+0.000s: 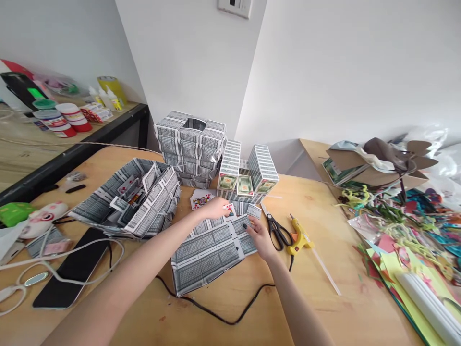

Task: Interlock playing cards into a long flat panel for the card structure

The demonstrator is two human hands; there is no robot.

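Observation:
A flat panel (207, 254) made of joined playing cards, grey patterned backs up, lies on the table before me. My left hand (217, 208) is closed at its far edge, pinching a playing card (230, 209) whose face partly shows. On the panel's right part, my right hand (260, 236) grips the edge with thumb and fingertips, close to a raised card (254, 211). Some face-up cards (202, 198) lie behind my left hand. Black-handled scissors (277, 230) and a yellow glue gun (299, 236) rest right of my right hand.
Left stands an open card-built box (124, 226) with loose cards inside. Behind are a tall card-built box (190, 144) and stacked card packs (229, 163). A black cord (230, 321) crosses the front. A phone (72, 271) and white cable lie left; craft scraps (406, 240) fill the right.

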